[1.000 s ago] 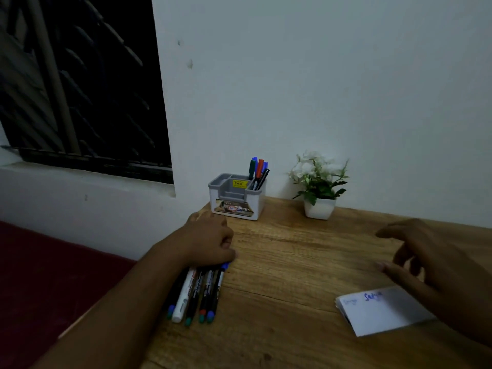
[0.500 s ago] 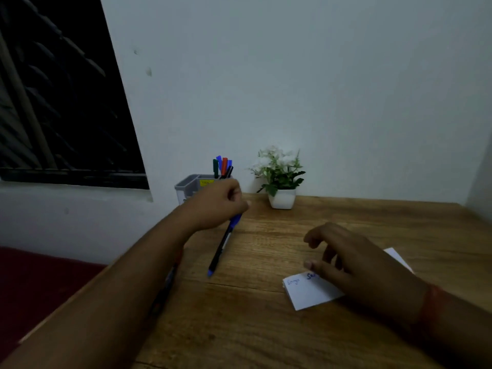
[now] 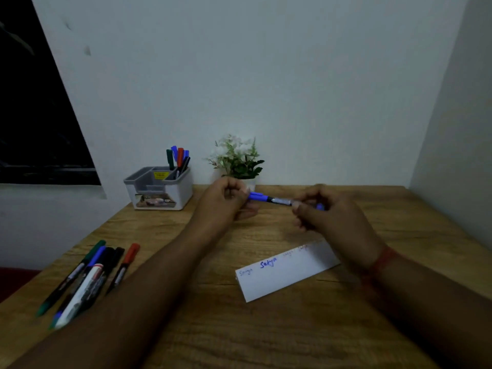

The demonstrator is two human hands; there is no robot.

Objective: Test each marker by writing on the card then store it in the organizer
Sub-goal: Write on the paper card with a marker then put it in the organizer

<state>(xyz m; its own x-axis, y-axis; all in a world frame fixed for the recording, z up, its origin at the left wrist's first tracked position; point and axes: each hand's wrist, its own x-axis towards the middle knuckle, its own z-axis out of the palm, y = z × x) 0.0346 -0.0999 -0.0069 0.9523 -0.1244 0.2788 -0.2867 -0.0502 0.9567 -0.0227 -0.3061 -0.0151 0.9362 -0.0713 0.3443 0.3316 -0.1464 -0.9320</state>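
Observation:
A blue marker (image 3: pixel 269 198) lies level in the air above the wooden table, held at both ends. My left hand (image 3: pixel 225 201) grips its blue cap end and my right hand (image 3: pixel 323 211) grips its barrel end. The white card (image 3: pixel 287 272) lies flat on the table below my right hand, with several words written on it, one in bold blue. A grey and white organizer (image 3: pixel 159 190) stands at the back left with several markers upright in its right compartment. Several loose markers (image 3: pixel 87 275) lie side by side near the table's left edge.
A small potted plant (image 3: pixel 237 158) with white flowers stands against the wall behind my left hand. The wooden table (image 3: pixel 266 328) ends at its left edge beside the loose markers. A dark window is at the left and a wall corner at the right.
My left hand lifted a blue marker from the loose group and carried it right to the table's middle. My right hand left the card and took hold of the marker's other end.

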